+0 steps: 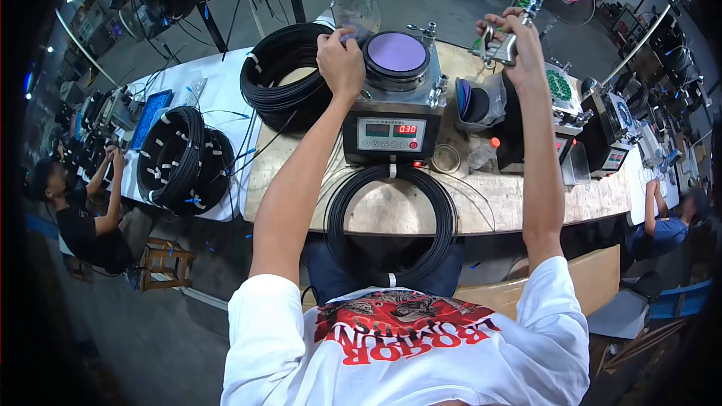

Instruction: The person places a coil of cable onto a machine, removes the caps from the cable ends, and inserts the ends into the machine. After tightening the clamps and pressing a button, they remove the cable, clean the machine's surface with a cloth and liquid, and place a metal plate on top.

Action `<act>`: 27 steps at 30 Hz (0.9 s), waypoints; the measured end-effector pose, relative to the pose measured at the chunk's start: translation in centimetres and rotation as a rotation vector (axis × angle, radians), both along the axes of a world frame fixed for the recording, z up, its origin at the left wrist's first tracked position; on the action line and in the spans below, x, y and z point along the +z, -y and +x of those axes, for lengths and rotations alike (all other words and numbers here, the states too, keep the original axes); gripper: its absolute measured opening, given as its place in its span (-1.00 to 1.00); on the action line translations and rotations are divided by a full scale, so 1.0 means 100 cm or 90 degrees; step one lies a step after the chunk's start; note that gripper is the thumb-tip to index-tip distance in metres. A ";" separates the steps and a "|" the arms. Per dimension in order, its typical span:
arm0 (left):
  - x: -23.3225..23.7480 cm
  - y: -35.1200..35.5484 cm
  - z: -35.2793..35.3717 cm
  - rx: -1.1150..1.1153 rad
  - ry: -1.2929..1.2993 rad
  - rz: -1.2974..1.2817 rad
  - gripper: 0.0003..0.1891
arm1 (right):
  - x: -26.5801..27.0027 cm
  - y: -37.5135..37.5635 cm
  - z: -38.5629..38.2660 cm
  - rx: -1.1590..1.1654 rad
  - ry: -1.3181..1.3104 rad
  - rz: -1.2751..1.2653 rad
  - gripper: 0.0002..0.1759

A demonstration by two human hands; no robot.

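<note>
My left hand [341, 65] is closed with bent fingers just left of the polishing machine [391, 136]; what its fingers hold, if anything, I cannot make out. On top of that machine lies a round purple pad [396, 53] in a dark ring. Its display glows red with 0.30. My right hand [519, 39] is raised to the right of the machine and wrapped around a metal air gun [502, 51], which joins a green hose. A coil of black cable [440, 246] hangs over the table's front edge, against my lap.
A large stack of black cable coils [259, 98] stands left of the machine. On the right are a tub of dark pads [474, 103], a small bottle with an orange cap [485, 152] and more machines [609, 131]. Other people sit at both sides.
</note>
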State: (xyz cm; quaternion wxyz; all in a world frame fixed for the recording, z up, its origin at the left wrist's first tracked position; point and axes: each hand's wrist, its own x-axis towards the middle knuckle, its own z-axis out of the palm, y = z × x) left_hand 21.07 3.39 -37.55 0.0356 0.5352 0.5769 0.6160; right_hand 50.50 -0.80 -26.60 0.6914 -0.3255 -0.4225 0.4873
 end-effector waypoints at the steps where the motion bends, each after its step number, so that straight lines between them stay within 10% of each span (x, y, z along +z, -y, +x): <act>1: 0.002 0.002 0.001 0.001 -0.003 0.005 -0.74 | -0.002 0.001 -0.010 -0.010 -0.010 -0.001 -0.76; 27: 0.001 0.003 0.004 0.007 -0.001 0.039 -0.84 | -0.024 -0.015 -0.032 -0.036 -0.112 0.076 -0.73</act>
